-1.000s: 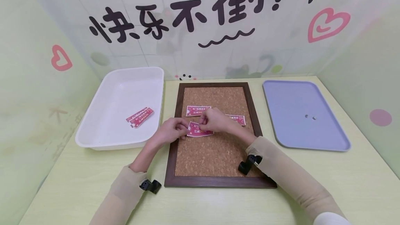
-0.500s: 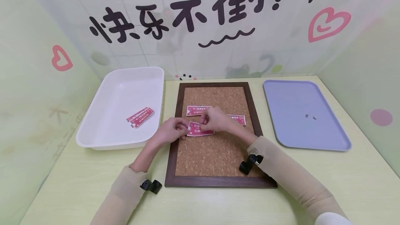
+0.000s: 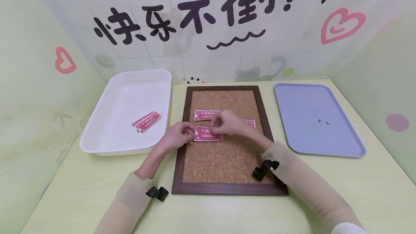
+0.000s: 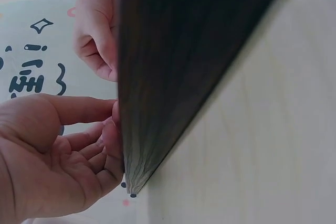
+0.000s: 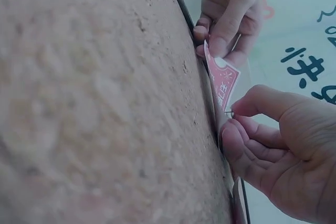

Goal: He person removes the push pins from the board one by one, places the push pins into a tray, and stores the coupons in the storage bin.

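A red-and-white coupon [image 3: 208, 136] lies on the cork board [image 3: 214, 165] between the two hands. My left hand [image 3: 178, 135] pinches its left end at the board's frame; in the right wrist view that corner lifts away from the cork. My right hand [image 3: 227, 122] is over the coupon's upper edge. In the right wrist view, its curled fingers hold a small metal thumbtack [image 5: 229, 112] against the coupon's face. A second coupon [image 3: 203, 115] lies above, and another coupon [image 3: 250, 122] is partly hidden behind the right hand.
At the left, a deep white tray [image 3: 130, 82] holds several coupons [image 3: 147, 121]. A shallow blue-purple tray [image 3: 302, 100] with two small metal tacks [image 3: 328, 122] is on the right. The dark wooden frame [image 3: 227, 189] surrounds the cork. Printed walls enclose the table.
My right hand has shifted slightly right, showing more of the coupon, which looks flatter along its lower edge. My left hand keeps its place at the coupon's left end.
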